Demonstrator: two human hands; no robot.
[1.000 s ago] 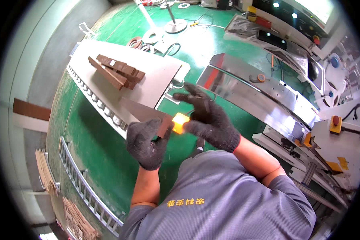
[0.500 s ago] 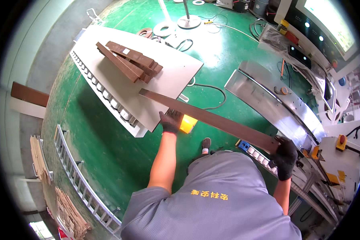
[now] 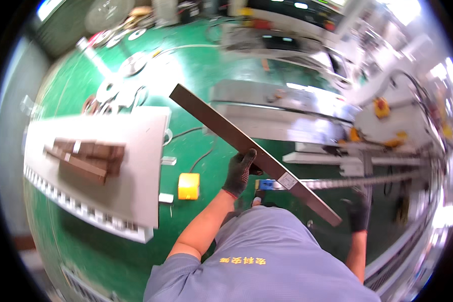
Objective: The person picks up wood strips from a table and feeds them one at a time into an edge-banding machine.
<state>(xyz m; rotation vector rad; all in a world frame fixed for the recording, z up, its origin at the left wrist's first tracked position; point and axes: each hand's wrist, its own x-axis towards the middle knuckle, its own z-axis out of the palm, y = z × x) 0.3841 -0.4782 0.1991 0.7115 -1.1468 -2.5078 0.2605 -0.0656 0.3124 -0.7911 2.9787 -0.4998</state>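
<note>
My left hand (image 3: pixel 240 173), in a dark knit glove, is closed round the middle of a long flat brown board (image 3: pixel 211 119). The board slants in mid-air from upper left to lower right, with a white label (image 3: pixel 287 180) on its near half. Off the board's near end, my gloved right hand (image 3: pixel 358 209) is beside the metal frame of the machine. Its fingers are smeared by motion, so I cannot see whether they grip anything. A stack of similar brown boards (image 3: pixel 88 156) lies on the pale tabletop (image 3: pixel 136 186) to the left.
A metal machine bed (image 3: pixel 267 121) with a long slot stands ahead on the right, and a yellow-and-red emergency stop (image 3: pixel 381 107) sits past it. On the green floor between table and machine are a yellow block (image 3: pixel 189 186) and a dark cable (image 3: pixel 202 162).
My view has turned right toward the machine. The left hand has come from the table edge to grip the board's middle. My right hand has let go of the board's end.
</note>
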